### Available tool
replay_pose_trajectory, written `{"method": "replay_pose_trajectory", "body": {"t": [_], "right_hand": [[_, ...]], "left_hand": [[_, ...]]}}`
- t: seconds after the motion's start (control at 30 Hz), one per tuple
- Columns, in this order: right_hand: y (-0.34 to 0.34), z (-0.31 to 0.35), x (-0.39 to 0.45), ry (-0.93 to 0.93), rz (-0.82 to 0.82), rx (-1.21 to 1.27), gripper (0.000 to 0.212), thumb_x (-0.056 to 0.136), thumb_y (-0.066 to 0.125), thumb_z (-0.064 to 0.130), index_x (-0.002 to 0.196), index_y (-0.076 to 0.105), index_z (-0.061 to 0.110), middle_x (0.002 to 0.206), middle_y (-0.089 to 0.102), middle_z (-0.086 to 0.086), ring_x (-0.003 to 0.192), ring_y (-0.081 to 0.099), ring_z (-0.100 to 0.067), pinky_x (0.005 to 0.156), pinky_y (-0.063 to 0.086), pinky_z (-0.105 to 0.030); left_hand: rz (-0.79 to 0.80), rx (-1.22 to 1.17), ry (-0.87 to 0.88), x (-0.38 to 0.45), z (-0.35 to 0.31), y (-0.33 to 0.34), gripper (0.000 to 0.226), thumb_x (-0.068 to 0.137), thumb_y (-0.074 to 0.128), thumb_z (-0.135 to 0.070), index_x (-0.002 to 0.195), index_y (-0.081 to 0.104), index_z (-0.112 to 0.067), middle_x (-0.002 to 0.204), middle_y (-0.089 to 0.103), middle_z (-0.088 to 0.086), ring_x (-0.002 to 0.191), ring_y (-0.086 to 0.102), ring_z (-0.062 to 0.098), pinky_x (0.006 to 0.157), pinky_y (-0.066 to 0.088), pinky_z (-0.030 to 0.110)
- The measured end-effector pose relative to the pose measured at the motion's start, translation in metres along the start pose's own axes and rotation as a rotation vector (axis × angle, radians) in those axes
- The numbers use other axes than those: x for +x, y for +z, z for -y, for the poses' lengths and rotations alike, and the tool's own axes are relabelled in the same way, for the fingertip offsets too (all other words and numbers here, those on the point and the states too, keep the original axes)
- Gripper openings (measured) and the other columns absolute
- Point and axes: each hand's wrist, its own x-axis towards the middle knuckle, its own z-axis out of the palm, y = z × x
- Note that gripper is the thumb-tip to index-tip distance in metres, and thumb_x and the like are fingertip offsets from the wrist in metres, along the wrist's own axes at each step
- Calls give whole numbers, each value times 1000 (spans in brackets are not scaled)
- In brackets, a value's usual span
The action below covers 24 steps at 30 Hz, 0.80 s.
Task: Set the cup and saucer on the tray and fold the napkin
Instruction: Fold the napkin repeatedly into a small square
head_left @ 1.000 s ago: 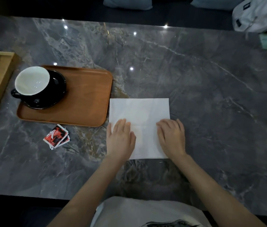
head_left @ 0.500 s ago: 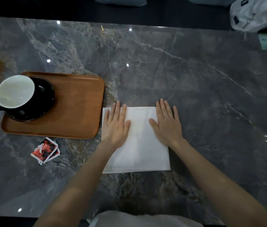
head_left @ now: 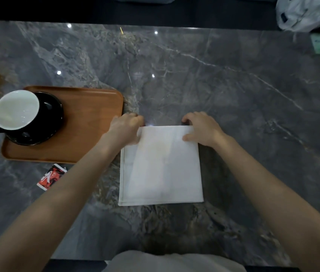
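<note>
On the tabletop (head_left: 233, 79), the left hand (head_left: 124, 127) and right hand (head_left: 202, 128) are pinching the napkin (head_left: 162, 167). Their fingers (head_left: 187, 120) are curling tight around its far corners.

A white-lined black cup (head_left: 16, 109) sits on a black saucer (head_left: 45, 122) at the wooden tray's (head_left: 88, 122) left end. The white napkin (head_left: 161, 165) lies flat just right of the tray.

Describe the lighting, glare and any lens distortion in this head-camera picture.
Head view: dim overall; small bright ceiling-light spots glare on the polished marble table; the white napkin looks washed out, its creases faint; a streaky reflection marks the right edge; wide-angle bending swells the forearms near the bottom and curves the tray; the far white bag is soft.
</note>
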Motion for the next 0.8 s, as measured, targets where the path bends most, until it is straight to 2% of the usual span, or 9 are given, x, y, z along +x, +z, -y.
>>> {"method": "replay_pose_trajectory", "body": {"t": [0.17, 0.23, 0.3, 0.37, 0.43, 0.53, 0.7, 0.8], "right_hand": [[-6, 4, 11, 14, 109, -27, 41, 72, 73, 25, 107, 63, 5, 111, 61, -14, 106, 53, -30, 78, 40, -33], [-8, 5, 14, 36, 159, -17, 38, 72, 74, 24, 102, 65, 3, 104, 65, -14, 100, 58, -31, 71, 40, -29], [-8, 7, 14, 26, 172, -31, 34, 72, 73, 21, 99, 65, 3, 88, 62, -5, 95, 58, -28, 68, 38, -28], [-8, 8, 10, 6, 145, -19, 27, 73, 70, 17, 95, 64, 4, 78, 51, 1, 88, 54, -25, 67, 37, -29], [-7, 7, 5, -5, 115, 15, 17, 74, 66, 15, 88, 61, 8, 83, 53, -2, 83, 53, -23, 65, 36, -31], [-10, 7, -7, -5, 65, 75, 9, 77, 62, 15, 79, 54, 13, 83, 56, -3, 79, 53, -23, 62, 37, -31], [-26, 18, -33, -68, -1, 27, 16, 84, 59, 17, 98, 63, 10, 92, 60, -4, 87, 57, -23, 74, 47, -36], [-31, 22, -48, -108, -46, -79, 14, 85, 55, 14, 82, 61, 2, 88, 63, -13, 85, 58, -29, 71, 46, -37]], "left_hand": [[230, 110, -47, 15, 0, -15, 54, 69, 77, -24, 115, 54, -10, 120, 57, 11, 113, 51, 28, 86, 39, 35], [257, 81, -22, 17, 3, -16, 58, 68, 77, -28, 117, 54, -11, 122, 58, 10, 113, 52, 28, 87, 41, 35], [251, 56, 12, 15, 5, -16, 57, 68, 77, -29, 118, 55, -12, 124, 57, 10, 115, 51, 28, 89, 42, 36], [216, 24, 38, 11, 4, -14, 49, 70, 75, -24, 113, 57, -11, 120, 58, 11, 112, 52, 28, 84, 43, 35], [146, -10, 52, 2, 2, -12, 34, 74, 70, -16, 105, 59, -9, 113, 60, 13, 104, 54, 29, 72, 40, 32], [-5, -31, 61, -16, -1, -9, 14, 81, 57, -9, 95, 58, -8, 102, 63, 16, 87, 55, 31, 64, 35, 31], [-124, -53, 109, -41, -2, -16, 21, 86, 50, -9, 107, 56, -10, 95, 66, 15, 87, 60, 34, 60, 35, 31], [-168, -53, 156, -52, 2, -19, 29, 85, 49, -6, 112, 60, -10, 91, 69, 16, 83, 61, 34, 58, 36, 32]]}}
